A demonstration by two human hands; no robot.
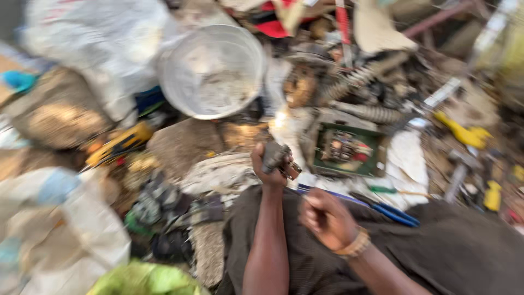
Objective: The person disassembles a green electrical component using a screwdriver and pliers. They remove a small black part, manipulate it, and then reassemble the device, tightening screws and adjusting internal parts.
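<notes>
Right now your left hand (pixel 269 166) is raised with its fingers wrapped tight around one small dark metal part (pixel 278 158), which sticks out above and to the right of the knuckles. Your right hand (pixel 326 218) sits lower and to the right, fingers curled into a loose fist; the blur hides whether they pinch anything, so I cannot tell. One beaded wristband (pixel 355 246) circles that wrist. Just beyond your right fingers lie two blue-handled pliers handles (pixel 390 212) on the dark cloth (pixel 453 251) over your lap. Past the part, up and right of your left fingers, stands one green box (pixel 345 150) with small components inside. Two coil springs (pixel 363 98) lie farther out above it. One round metal bowl (pixel 212 71) sits well beyond your left fingers, up and left. One yellow tool (pixel 121 143) lies far to their left, and one yellow piece (pixel 464 132) far to the right.
</notes>
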